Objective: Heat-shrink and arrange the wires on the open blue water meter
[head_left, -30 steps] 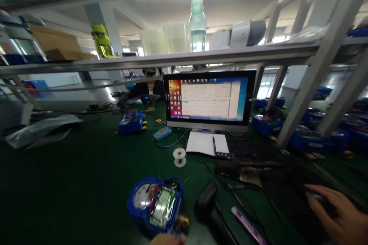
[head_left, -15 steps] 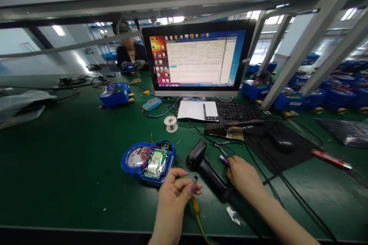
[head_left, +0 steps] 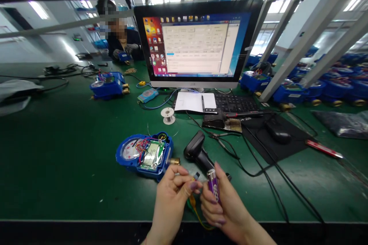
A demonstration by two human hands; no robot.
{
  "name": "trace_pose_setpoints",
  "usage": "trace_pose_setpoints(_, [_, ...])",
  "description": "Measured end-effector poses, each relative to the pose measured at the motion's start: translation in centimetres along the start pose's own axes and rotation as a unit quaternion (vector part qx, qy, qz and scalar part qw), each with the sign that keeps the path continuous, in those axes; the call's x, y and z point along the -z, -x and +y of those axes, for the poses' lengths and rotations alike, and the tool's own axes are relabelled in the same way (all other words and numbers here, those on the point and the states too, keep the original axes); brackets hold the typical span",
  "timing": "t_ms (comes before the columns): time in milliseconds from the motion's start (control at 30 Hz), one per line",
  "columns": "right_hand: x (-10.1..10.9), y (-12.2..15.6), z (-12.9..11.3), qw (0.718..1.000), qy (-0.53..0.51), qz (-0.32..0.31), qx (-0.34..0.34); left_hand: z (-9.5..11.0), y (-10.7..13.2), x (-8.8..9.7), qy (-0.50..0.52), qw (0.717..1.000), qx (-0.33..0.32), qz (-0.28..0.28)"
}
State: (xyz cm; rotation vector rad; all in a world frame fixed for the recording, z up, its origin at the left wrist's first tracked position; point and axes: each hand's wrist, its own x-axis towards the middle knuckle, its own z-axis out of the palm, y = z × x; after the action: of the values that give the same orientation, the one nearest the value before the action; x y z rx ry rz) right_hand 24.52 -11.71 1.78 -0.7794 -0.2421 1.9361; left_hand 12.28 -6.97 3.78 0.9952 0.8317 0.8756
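In my left hand (head_left: 175,195), thumb and fingers pinch a small dark connector (head_left: 196,176) on yellow and green wires (head_left: 195,207). Close beside it, my right hand (head_left: 222,203) is closed around a purple lighter (head_left: 213,185) with a metal top, held upright with the thumb near its top. A blue meter (head_left: 145,155) lies left of my hands, its cover off, showing a display board and red wires. Behind my right hand rests a black barcode scanner (head_left: 197,151), partly hidden by it.
A monitor (head_left: 198,84) stands at the back. Before it are a notebook (head_left: 188,102), a keyboard (head_left: 235,102), a solder spool (head_left: 168,116) and a mouse (head_left: 277,132). Cables cross the right side. Another blue meter (head_left: 106,86) stands left; a person (head_left: 123,42) sits beyond.
My right hand has come from beside the scanner toward my left hand, raising the lighter upright. My left hand keeps its pinch on the connector. The head view has tilted slightly down.
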Motion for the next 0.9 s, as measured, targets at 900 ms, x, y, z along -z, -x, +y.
trace_pose_setpoints(900, [0.05,-0.66,-0.58,0.991,0.041,-0.009,-0.129,-0.21,0.21,0.69,-0.063,0.998,0.009,-0.017])
